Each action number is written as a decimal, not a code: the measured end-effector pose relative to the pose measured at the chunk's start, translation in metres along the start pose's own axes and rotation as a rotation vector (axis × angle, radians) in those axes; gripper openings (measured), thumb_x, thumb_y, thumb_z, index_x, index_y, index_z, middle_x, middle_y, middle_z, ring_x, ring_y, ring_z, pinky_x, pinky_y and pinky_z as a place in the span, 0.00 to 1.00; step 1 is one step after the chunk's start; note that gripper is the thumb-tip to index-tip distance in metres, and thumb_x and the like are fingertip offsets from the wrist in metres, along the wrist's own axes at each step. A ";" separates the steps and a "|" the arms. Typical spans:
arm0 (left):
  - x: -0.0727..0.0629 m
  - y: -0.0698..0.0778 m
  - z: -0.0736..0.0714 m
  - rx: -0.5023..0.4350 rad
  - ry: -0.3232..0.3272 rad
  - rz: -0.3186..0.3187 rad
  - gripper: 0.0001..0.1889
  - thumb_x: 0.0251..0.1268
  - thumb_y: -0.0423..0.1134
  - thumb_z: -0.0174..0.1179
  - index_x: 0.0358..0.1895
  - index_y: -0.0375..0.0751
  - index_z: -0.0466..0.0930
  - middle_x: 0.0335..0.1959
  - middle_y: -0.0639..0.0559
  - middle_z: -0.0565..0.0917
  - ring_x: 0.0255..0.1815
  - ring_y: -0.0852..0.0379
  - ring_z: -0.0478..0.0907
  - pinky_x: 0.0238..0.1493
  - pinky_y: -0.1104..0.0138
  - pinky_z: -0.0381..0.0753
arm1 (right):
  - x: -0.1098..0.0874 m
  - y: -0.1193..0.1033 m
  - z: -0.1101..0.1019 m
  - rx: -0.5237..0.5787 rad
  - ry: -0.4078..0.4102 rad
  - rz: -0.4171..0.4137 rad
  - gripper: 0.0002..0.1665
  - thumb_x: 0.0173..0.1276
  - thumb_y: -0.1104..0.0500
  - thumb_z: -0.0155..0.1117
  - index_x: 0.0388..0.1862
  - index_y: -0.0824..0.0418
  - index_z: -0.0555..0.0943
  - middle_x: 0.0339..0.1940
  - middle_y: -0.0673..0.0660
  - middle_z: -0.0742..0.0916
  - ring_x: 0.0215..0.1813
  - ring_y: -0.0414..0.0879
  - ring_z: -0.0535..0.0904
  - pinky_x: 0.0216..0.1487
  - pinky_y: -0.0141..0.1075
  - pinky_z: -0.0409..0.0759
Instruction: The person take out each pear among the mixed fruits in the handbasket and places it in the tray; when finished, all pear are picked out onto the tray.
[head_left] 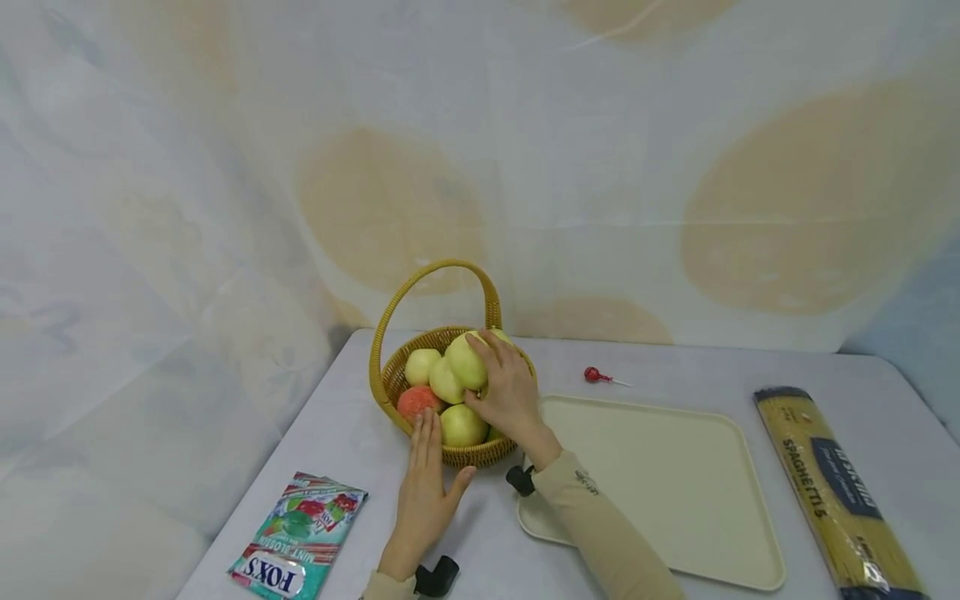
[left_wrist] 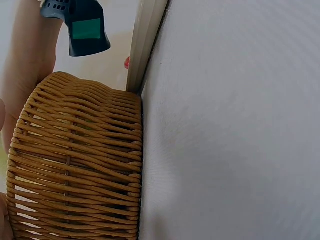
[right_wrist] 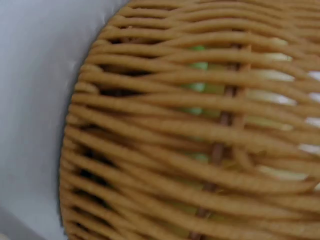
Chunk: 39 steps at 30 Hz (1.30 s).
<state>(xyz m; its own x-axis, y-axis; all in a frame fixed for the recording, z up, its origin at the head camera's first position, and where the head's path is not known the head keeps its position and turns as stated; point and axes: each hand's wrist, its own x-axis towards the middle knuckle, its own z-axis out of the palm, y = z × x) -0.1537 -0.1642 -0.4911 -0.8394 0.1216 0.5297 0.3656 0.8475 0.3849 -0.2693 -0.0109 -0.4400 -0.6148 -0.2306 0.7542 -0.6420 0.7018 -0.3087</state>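
Note:
In the head view, a wicker basket (head_left: 480,454) with a tall arched handle holds several yellow-green apples and a reddish peach (head_left: 417,401). My right hand (head_left: 512,390) reaches over the basket's right side, its thumb and fingers around a yellow-green apple (head_left: 467,363) on top of the pile. With fingers straight, my left hand (head_left: 426,496) lies at the front rim, fingertips over the peach's near edge. The basket's woven wall (left_wrist: 75,160) fills the left part of the left wrist view. Close up in the right wrist view, the weave (right_wrist: 200,125) shows green between its strands.
Right of the basket lies a cream tray (head_left: 660,492), with a red lollipop (head_left: 592,375) behind it. A spaghetti pack (head_left: 832,492) lies at the far right. At the front left is a teal FOX'S candy bag (head_left: 303,533). A patterned curtain (head_left: 585,183) hangs behind the table.

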 end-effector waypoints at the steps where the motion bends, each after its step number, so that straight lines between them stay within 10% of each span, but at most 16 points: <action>1: 0.000 0.000 0.000 -0.002 0.003 0.000 0.47 0.62 0.49 0.64 0.76 0.31 0.47 0.77 0.34 0.53 0.80 0.42 0.45 0.73 0.79 0.28 | 0.000 0.000 0.000 -0.002 0.008 -0.008 0.53 0.45 0.58 0.79 0.71 0.53 0.64 0.68 0.59 0.73 0.62 0.58 0.75 0.59 0.53 0.77; 39: 0.007 -0.005 0.005 -0.029 -0.023 -0.001 0.47 0.66 0.53 0.59 0.77 0.32 0.45 0.78 0.35 0.51 0.80 0.41 0.43 0.73 0.79 0.27 | -0.028 0.041 -0.043 0.064 0.190 0.131 0.47 0.41 0.62 0.74 0.65 0.55 0.69 0.65 0.60 0.75 0.58 0.61 0.73 0.49 0.55 0.78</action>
<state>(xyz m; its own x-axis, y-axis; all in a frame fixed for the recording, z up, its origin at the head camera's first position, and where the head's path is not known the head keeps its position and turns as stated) -0.1637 -0.1655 -0.4928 -0.8487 0.1329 0.5119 0.3760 0.8323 0.4073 -0.2587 0.0529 -0.4484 -0.6016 -0.0050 0.7988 -0.5935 0.6721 -0.4428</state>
